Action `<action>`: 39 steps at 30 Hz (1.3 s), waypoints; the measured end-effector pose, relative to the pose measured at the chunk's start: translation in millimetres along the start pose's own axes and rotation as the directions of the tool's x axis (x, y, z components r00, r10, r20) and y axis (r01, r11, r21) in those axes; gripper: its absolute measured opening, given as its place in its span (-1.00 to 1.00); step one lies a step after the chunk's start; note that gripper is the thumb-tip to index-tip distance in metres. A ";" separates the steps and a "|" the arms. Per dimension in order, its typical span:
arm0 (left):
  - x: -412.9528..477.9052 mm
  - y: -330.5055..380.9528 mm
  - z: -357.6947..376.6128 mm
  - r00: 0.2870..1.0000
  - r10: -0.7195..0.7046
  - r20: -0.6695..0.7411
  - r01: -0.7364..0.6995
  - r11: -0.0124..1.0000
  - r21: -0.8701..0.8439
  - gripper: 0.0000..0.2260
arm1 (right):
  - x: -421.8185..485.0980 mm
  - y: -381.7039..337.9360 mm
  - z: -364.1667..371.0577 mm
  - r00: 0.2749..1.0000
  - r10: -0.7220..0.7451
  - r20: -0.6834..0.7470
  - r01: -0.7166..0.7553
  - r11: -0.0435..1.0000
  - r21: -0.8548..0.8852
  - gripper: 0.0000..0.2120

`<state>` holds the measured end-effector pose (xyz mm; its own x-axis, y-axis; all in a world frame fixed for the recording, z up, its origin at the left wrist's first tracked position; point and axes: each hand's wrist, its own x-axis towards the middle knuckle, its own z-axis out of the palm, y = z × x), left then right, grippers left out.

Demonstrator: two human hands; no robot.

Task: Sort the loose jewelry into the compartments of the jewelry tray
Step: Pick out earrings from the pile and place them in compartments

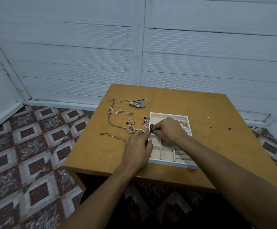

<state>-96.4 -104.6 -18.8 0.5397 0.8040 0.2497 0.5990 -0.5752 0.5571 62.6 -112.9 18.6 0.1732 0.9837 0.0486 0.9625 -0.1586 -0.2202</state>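
An orange-brown table (200, 113) is set against a white panelled wall (68, 55). Loose jewelry (118, 124) is spread just left of the jewelry tray (172, 164). A dark cord (151, 126) is pinched by the right hand (167, 131) over the tray's left rim. The cord's lower end is met by the left hand (137, 149), whose grip cannot be told.

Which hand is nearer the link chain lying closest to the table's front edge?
Left. The left hand sits just right of the link chain, at its near end; the right hand is farther right, over the tray, pinching a dark cord.
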 end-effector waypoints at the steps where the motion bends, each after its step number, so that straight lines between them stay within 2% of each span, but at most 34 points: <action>1: -0.8 1.1 -0.4 1.000 0.011 -0.009 -0.011 1.000 -0.008 -0.64 | 0.6 -0.8 -1.5 1.000 -0.001 0.026 0.002 1.000 -0.030 -0.74; 5: -2.9 3.3 -0.9 0.999 0.036 -0.012 -0.036 0.999 -0.016 -0.67 | 4.9 -4.6 -6.7 0.994 0.024 0.107 -0.015 0.996 -0.086 -0.70; 11: -1.9 0.6 1.7 0.998 0.052 -0.021 -0.053 0.998 -0.020 -0.68 | 8.4 -11.2 -4.9 0.996 0.064 0.054 -0.056 0.988 -0.143 -0.81; 16: -1.6 0.3 1.0 0.996 0.077 -0.045 -0.078 0.997 -0.027 -0.80 | 11.2 -11.7 -7.3 0.997 0.078 -0.004 -0.078 0.985 -0.153 -0.91; 23: -0.1 -4.7 4.1 0.995 0.092 -0.047 -0.093 0.995 -0.026 -0.77 | 9.0 -13.2 -1.3 0.998 0.009 0.055 0.003 0.975 -0.221 -0.72; 26: 0.6 -4.7 3.2 0.996 0.086 -0.037 -0.086 0.996 0.004 -0.77 | 9.1 -13.9 -4.3 0.997 0.001 0.072 0.016 0.971 -0.239 -0.72; 30: 3.1 -6.4 -1.8 0.995 0.094 -0.021 -0.094 0.995 0.019 -0.68 | 11.3 -16.7 -10.4 0.999 0.034 -0.030 -0.038 0.989 -0.146 -0.78; 34: 10.7 -10.8 -10.3 0.997 0.073 -0.021 -0.072 0.997 0.014 -0.76 | 19.8 -21.5 -13.6 0.997 0.049 -0.051 -0.049 0.999 0.001 -0.78; 39: 24.5 -29.2 -24.6 0.997 0.065 -0.036 -0.064 0.998 0.026 -0.72 | 41.2 -31.8 -12.8 0.999 0.046 -0.009 -0.046 0.997 -0.068 -0.81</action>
<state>-115.2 -64.3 -9.4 0.5557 0.7698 0.3140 0.5785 -0.6293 0.5189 41.8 -68.5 40.1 0.2189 0.9746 0.0474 0.9654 -0.2093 -0.1556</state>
